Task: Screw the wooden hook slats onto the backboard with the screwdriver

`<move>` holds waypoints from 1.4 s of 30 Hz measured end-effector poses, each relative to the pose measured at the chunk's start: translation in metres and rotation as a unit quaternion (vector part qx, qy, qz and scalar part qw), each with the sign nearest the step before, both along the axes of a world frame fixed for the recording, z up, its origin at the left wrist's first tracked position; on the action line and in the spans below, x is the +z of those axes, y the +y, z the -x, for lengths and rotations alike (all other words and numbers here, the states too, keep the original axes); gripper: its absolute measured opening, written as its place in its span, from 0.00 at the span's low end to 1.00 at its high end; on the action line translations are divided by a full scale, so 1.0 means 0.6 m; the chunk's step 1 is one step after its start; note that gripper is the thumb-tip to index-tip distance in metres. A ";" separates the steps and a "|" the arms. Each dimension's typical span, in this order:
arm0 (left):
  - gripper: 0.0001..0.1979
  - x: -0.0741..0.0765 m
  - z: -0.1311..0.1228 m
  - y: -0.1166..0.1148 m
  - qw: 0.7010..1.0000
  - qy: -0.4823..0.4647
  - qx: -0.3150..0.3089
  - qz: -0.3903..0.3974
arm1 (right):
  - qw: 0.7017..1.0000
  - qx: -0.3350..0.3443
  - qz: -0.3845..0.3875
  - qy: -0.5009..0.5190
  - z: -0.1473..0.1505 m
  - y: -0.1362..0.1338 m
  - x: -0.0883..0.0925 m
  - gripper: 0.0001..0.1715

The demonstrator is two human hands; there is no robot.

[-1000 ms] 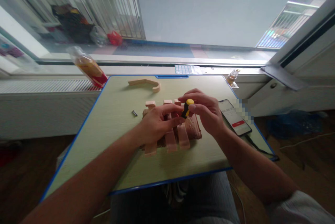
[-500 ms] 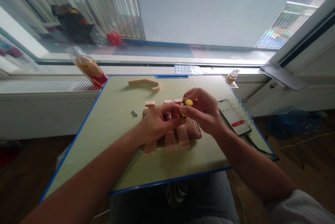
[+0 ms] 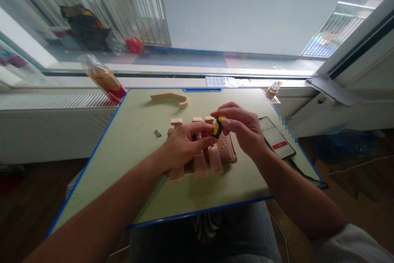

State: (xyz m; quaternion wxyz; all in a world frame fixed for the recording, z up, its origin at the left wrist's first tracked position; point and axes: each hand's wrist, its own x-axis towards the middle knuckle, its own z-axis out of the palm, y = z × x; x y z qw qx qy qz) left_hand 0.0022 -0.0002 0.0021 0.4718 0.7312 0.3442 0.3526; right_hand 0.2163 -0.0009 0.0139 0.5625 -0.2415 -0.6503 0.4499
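The phone (image 3: 276,138) showed a red bar, but its writing was too small to read, and the bottle (image 3: 104,77) label was blurred. The right hand (image 3: 244,131) pinched a stubby yellow-and-black screwdriver (image 3: 218,126) upright over the wooden rack (image 3: 212,159) mid-counter (image 3: 138,197). The left hand (image 3: 183,146) lay curled on the rack beside the screwdriver; whether it was gripping could not be told.

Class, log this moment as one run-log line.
right hand: grips yellow-and-black stubby screwdriver | left hand: rests on slatted wooden assembly | surface: green blue-edged table
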 end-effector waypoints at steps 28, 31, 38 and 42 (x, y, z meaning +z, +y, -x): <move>0.17 0.000 0.000 -0.002 1.000 0.009 0.018 0.005 | 0.999 -0.022 -0.003 -0.026 0.002 -0.004 0.002 0.12; 0.17 0.002 0.002 -0.001 1.000 0.018 0.010 -0.003 | 0.999 -0.032 -0.004 -0.031 0.003 -0.002 0.000 0.11; 0.20 0.002 0.001 -0.004 1.000 0.023 0.005 0.006 | 1.000 -0.028 -0.005 0.010 0.014 -0.003 -0.004 0.14; 0.20 -0.005 0.002 -0.002 1.000 0.009 0.004 0.015 | 1.000 -0.021 -0.001 0.018 0.021 -0.005 -0.006 0.18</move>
